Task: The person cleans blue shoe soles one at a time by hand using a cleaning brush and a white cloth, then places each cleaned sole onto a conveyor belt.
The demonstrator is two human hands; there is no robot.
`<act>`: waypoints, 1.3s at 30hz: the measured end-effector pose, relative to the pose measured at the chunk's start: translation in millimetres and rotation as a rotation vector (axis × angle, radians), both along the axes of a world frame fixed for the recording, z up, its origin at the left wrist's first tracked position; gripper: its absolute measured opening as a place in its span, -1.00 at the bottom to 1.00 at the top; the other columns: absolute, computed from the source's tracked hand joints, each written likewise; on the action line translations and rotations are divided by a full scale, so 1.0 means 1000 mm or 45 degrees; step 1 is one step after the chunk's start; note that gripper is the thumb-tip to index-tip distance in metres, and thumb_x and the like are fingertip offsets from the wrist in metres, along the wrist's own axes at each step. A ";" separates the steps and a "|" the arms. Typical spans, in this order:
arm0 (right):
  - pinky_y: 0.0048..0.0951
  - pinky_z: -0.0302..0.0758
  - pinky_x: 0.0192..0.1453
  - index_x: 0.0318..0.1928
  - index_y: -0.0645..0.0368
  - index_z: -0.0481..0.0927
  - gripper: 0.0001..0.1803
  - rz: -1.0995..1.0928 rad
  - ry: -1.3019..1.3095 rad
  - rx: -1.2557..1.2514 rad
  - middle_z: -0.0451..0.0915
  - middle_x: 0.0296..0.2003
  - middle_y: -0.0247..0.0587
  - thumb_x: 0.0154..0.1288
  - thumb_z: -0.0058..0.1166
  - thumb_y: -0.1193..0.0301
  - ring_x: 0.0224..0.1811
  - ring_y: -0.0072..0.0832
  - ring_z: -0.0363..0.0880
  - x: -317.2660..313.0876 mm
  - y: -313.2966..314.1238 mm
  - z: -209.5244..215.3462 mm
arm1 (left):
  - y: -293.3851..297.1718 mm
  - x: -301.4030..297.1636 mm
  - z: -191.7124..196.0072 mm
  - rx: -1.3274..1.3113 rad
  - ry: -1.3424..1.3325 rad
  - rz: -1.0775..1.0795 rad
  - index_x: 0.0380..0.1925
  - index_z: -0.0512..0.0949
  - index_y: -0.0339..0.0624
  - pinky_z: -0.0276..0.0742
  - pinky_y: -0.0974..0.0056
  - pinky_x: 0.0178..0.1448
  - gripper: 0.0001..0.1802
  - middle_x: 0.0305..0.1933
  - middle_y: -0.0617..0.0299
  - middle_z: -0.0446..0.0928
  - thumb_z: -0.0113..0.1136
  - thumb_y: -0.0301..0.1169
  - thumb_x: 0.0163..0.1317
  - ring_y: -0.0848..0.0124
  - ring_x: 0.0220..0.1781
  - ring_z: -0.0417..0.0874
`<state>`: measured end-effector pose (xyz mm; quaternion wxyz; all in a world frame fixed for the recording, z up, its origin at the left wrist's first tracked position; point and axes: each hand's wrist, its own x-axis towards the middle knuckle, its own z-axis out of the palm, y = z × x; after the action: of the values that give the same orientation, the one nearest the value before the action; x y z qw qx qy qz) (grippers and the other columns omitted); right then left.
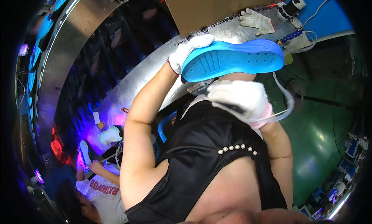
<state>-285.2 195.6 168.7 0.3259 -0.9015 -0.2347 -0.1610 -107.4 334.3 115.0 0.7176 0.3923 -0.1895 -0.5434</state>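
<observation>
Nearest: black sleeveless top point(201, 131) with row of pearl-like beads. Next, right hand point(242, 98), white-gloved, blurred, just below the sole; grip unclear, cannot tell whether closed or on what. Clear tube point(290, 102), looped beside right wrist. Beyond, blue shoe sole point(232, 60), one, footbed toward viewer, heel at left, toe at right, raised above near edge of table. Left hand point(192, 50), white-gloved, at heel end; grip closed on sole's rim. Step in hand, by judgement: handling or treating of sole, left hand as support. Next move, by judgement: calls for steady left hold and careful right-hand approach to sole edge. Behind: metal table point(155, 63), bearing loose white glove point(257, 22); brown cardboard point(213, 8) at far side. Farther left: co-worker's hand point(95, 166) near pale sole point(85, 152). Far right: green floor point(317, 134).
</observation>
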 end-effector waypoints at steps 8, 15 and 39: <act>-0.49 0.54 -0.33 -0.18 0.09 0.70 -0.65 -0.098 -0.170 -0.140 0.70 -0.19 -0.24 -0.09 0.18 0.49 -0.38 -0.40 0.65 -0.002 -0.007 0.014 | -0.002 0.028 -0.014 -0.232 -1.153 0.267 0.07 0.55 -0.10 0.54 0.24 0.11 -0.50 0.01 0.10 0.57 0.16 -0.02 0.27 0.29 0.01 0.61; -0.48 0.51 -0.39 -0.23 0.10 0.71 -0.75 -0.097 -0.153 -0.201 0.71 -0.22 -0.14 0.01 0.18 0.45 -0.44 -0.38 0.63 -0.009 -0.009 0.025 | 0.012 0.031 -0.024 -0.161 -0.884 0.308 0.00 0.59 0.00 0.59 0.23 0.02 -0.56 -0.01 0.17 0.56 0.16 0.02 0.28 0.34 -0.02 0.62; -0.44 0.50 -0.28 -0.29 0.23 0.63 -0.69 -0.082 -0.288 0.534 0.70 -0.28 0.03 -0.13 0.42 0.55 -0.39 -0.35 0.60 -0.002 -0.026 0.029 | 0.043 0.028 0.139 -0.705 -0.030 0.316 0.36 0.11 -0.30 0.67 0.10 -0.18 0.05 -0.06 -0.43 0.47 -0.13 0.41 0.19 -0.12 -0.20 0.65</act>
<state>-286.9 169.7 197.8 0.4725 -0.7973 -0.2023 -0.3163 -79.8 377.4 253.6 0.8560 0.2080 -0.2894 -0.3744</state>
